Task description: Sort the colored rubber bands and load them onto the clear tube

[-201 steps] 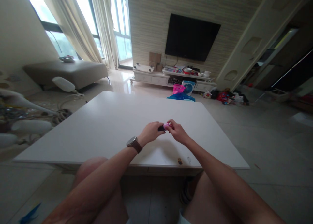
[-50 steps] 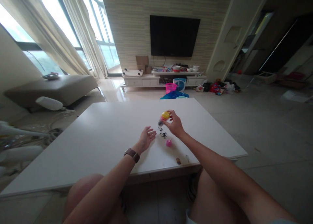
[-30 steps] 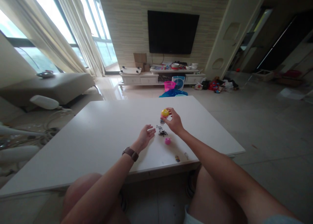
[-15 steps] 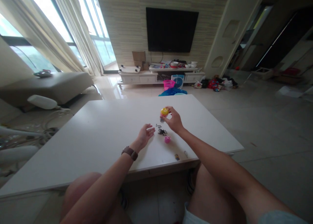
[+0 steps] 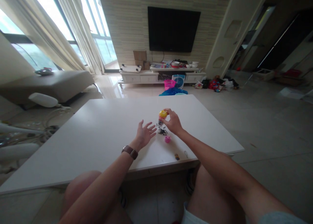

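My right hand (image 5: 174,122) grips a small container with a rounded yellow top (image 5: 163,114) and a pinkish, partly clear lower part, held tilted above the white table (image 5: 110,129). Just left of it, my left hand (image 5: 144,135) is open with the fingers spread and nothing in it. Below the container, between the hands, lies a small heap of thin black pieces (image 5: 162,131). Closer to me sit a small pink object (image 5: 167,139), a little yellow-and-dark figure-like piece (image 5: 177,157) and a small clear item (image 5: 186,154), too small to name.
Beyond the table's far edge are a blue plastic bag (image 5: 172,91) and a pink basket (image 5: 169,84). A low white cabinet (image 5: 139,78) stands under a wall television (image 5: 173,30). To the left are a clear-and-white chair-like frame (image 5: 44,100) and a grey bench (image 5: 66,84).
My left hand has opened wider, its fingers and thumb now spread. My right hand has shifted slightly down and left with the container.
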### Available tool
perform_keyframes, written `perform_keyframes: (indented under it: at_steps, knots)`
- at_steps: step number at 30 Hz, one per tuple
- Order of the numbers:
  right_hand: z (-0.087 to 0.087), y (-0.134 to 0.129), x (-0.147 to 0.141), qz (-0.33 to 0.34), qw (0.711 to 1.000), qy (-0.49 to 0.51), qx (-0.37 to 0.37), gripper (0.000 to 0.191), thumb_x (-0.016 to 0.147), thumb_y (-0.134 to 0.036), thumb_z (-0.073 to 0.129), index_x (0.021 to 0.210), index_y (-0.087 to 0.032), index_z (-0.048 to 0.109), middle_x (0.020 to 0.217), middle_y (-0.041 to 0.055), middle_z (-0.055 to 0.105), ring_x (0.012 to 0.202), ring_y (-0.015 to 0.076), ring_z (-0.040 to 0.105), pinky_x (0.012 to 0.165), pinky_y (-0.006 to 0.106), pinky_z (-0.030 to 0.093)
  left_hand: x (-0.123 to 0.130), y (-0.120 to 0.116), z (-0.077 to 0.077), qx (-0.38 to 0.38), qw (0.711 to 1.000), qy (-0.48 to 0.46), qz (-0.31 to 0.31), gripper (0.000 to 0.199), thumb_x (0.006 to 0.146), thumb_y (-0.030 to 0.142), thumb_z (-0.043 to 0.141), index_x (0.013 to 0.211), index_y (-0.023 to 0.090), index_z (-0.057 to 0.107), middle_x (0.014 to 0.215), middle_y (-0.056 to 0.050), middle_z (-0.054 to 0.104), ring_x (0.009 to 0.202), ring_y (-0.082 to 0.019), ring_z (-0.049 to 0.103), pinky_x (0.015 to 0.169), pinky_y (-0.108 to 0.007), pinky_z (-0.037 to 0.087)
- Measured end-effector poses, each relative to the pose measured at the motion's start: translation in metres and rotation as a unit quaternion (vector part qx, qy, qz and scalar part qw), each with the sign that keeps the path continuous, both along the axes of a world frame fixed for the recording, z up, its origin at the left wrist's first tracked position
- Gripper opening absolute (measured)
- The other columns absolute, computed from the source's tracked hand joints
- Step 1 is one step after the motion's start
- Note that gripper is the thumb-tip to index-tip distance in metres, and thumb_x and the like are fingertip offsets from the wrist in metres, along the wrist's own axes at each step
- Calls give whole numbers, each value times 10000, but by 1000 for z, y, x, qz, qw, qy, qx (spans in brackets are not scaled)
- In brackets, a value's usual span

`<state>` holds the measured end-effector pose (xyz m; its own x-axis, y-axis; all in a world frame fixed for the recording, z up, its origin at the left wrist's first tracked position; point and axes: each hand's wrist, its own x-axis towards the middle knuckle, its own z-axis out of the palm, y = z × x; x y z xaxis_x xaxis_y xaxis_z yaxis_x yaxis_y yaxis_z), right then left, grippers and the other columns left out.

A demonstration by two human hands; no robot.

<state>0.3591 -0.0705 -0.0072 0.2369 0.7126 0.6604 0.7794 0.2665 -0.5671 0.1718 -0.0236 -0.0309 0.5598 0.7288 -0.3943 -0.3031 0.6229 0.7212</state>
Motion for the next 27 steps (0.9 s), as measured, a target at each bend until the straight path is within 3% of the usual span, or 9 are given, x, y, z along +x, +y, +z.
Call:
perform_keyframes:
  at_steps: [5, 15, 27]
  knots:
    - [0, -1, 0, -2, 1000, -7, -6, 404, 827, -363, 739, 1172, -258, 557, 1098, 57, 696, 963, 264, 630, 864, 418, 504, 0, -1, 2, -1, 1000, -4, 0, 679, 920, 684, 280, 1343, 207, 514, 1468, -179, 499, 1312, -326, 515, 997, -445, 451]
    - [2, -1, 2, -10, 1000, 5, -3, 395, 837, -389, 715, 1173, -256, 555, 1121, 58, 692, 972, 257, 631, 880, 414, 502, 0, -2, 1, 8, 1000, 10, -5, 657, 919, 664, 303, 1325, 195, 520, 1467, -189, 487, 1297, -326, 516, 997, -438, 459]
    - [3, -1, -1, -13, 1000, 22, -3, 416, 835, -412, 707, 1191, -263, 553, 1123, 66, 696, 984, 267, 641, 876, 429, 509, 0, -3, -1, 15, 1000, 16, -4, 605, 905, 655, 351, 1259, 210, 558, 1332, -180, 565, 1202, -309, 571, 909, -410, 497]
